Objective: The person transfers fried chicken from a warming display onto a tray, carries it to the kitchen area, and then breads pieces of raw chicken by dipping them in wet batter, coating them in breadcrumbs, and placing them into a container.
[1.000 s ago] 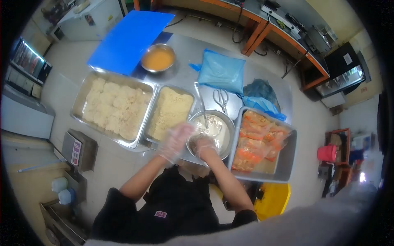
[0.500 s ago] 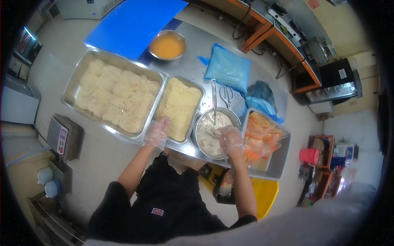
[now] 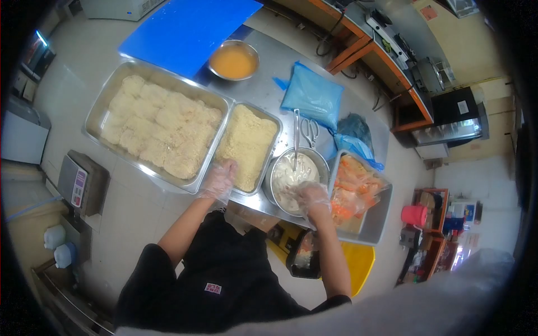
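Broad and heavy-looking, the metal tray of crumb-coated pieces lies left of the left hand's fingers; its rim is likely stiff and best held at both short ends, while the pieces themselves look soft, their coating apt to rub off. The crumb tray sits just right of and beyond those same fingers, narrower and probably easy to lift by its rim. Its pale yellow crumbs are heaped unevenly, dry-looking and loose, better scooped than pinched.

The round metal bowl is under the right hand's fingers. It should be rigid, moderately weighty with its fill, and steadiest held by the rim. Inside, the white mixture looks wet, thick and glossy, with a lumpy surface; anything lifted from it would probably be slippery and want a full-fingered hold from below. A slim metal utensil stands tilted in it, beyond the right fingers, its dry upper end the place to grip.

Both hands wear clear plastic. The right hand has its fingers bent down into the bowl; whether they grasp anything is hidden. The left hand has loosely curled fingers at the crumb tray's near-left edge, and I cannot tell whether they grip it.
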`<state>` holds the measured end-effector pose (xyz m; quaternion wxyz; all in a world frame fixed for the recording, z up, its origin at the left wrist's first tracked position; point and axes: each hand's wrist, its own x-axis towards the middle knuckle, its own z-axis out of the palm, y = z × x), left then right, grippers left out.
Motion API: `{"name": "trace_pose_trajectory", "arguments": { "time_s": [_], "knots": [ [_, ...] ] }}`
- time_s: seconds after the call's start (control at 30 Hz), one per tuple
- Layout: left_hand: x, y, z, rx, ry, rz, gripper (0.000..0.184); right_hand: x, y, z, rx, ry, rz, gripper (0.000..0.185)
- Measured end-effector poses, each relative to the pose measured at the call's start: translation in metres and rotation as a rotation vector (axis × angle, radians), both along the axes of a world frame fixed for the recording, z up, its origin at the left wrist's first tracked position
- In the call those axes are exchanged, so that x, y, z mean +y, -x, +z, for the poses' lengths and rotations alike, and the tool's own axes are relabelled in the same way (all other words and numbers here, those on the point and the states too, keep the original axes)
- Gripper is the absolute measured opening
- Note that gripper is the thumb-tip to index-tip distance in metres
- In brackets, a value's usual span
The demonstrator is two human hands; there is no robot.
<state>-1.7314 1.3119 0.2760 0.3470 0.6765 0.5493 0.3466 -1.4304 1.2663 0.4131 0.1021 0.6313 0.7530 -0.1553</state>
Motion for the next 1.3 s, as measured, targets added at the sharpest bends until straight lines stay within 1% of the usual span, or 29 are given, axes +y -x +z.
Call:
{"name": "trace_pose_trajectory", "arguments": {
  "time_s": [0.07,0.13,0.17,0.27,0.33,0.37,0.47,0.57,0.67,0.77,0.87,0.93,1.0,1.07,1.17,1.27,1.3],
  "knots": [
    [0.000,-0.002,0.000,0.025,-0.005,0.010,0.026,0.011,-0.004,-0.008,0.121,0.047,-0.111,0.022],
    [0.001,-0.002,-0.006,-0.030,-0.013,-0.021,0.008,0.018,0.015,0.024,0.313,0.023,-0.208,0.022],
    [0.002,-0.002,-0.010,-0.057,-0.017,-0.035,0.008,0.022,0.022,0.036,0.410,0.010,-0.254,0.022],
    [0.003,-0.004,-0.021,-0.065,-0.164,-0.001,0.008,0.032,0.015,0.024,0.383,0.061,-0.516,0.025],
    [0.004,-0.006,-0.028,-0.037,-0.209,0.018,0.009,0.037,-0.008,-0.018,0.048,0.063,-0.385,0.026],
    [0.004,-0.006,-0.031,-0.024,-0.230,0.028,0.010,0.039,-0.006,-0.019,-0.120,0.065,-0.316,0.027],
    [0.004,-0.006,-0.039,-0.101,-0.205,0.024,0.010,0.031,0.006,-0.012,-0.299,-0.016,-0.380,0.032],
    [0.004,-0.005,-0.030,-0.064,-0.188,0.001,0.008,0.030,0.024,0.006,-0.202,-0.119,-0.271,0.034],
    [0.006,-0.004,-0.019,0.072,-0.085,-0.011,0.018,0.032,0.031,-0.023,-0.249,0.027,-0.306,0.029],
    [0.005,-0.005,-0.019,0.005,-0.062,0.031,0.017,0.033,0.017,-0.059,-0.265,0.078,-0.277,0.033],
    [0.008,-0.011,-0.005,0.085,-0.060,0.075,0.016,0.022,0.003,-0.068,-0.069,-0.034,-0.283,0.032],
    [0.018,-0.021,-0.017,-0.192,0.083,0.054,0.017,0.027,0.014,-0.043,-0.136,0.039,-0.294,0.032],
    [0.029,-0.029,-0.006,-0.201,0.031,0.028,0.019,0.035,0.024,-0.034,-0.198,0.114,-0.313,0.033],
    [0.043,-0.038,0.013,0.056,-0.216,0.004,0.023,0.042,0.032,-0.035,-0.254,0.189,-0.337,0.035],
    [0.060,-0.054,0.013,0.388,-0.203,-0.124,0.037,0.033,0.021,-0.060,-0.200,0.106,-0.257,0.037],
    [0.068,-0.065,0.022,0.792,-0.005,-0.454,0.052,0.023,0.007,-0.059,-0.072,0.038,-0.256,0.037],
    [0.066,-0.063,0.022,0.789,0.007,-0.447,0.055,0.025,0.009,-0.047,-0.075,0.026,-0.278,0.036]
  ]
}}
